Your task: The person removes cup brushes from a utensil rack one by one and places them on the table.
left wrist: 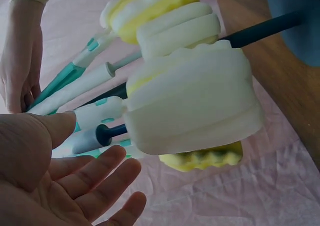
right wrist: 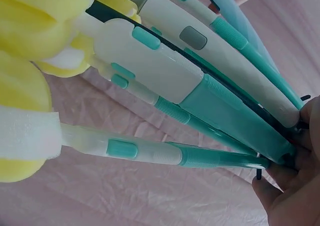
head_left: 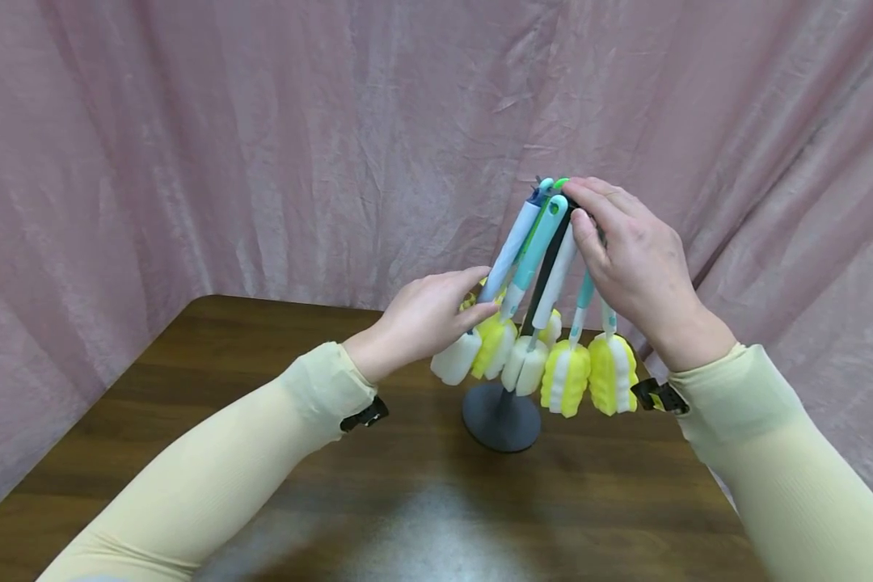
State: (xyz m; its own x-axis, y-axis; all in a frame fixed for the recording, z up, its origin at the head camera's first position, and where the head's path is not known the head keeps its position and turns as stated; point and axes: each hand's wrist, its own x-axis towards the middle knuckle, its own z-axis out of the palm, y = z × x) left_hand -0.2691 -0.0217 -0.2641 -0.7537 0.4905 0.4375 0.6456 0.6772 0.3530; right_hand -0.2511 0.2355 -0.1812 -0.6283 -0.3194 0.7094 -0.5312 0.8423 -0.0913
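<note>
A bunch of cleaning brushes is hanging around the top of a dark stand, and the pale blue handle is sitting on the bunch's left side, sloping down toward the sponge heads. These brushes are looking light, probably hollow plastic: stiff along the handle, slick on the smooth parts, hardly fragile. The white sponge at lower left is promising to squash under any squeeze, so the rigid grip is making the better hold; the teal handle beside it is offering the same.

And here the left hand is framing the pale blue handle's lower end, thumb on one side, fingers loosely extended rather than clenched. Up top, the right hand is resting over the handle ends by the dark hook; its fingertips are disappearing behind them, so whether they're grasping anything I cannot tell.

Below, the round base is standing on the wooden table, with the pink curtain falling in folds behind.
</note>
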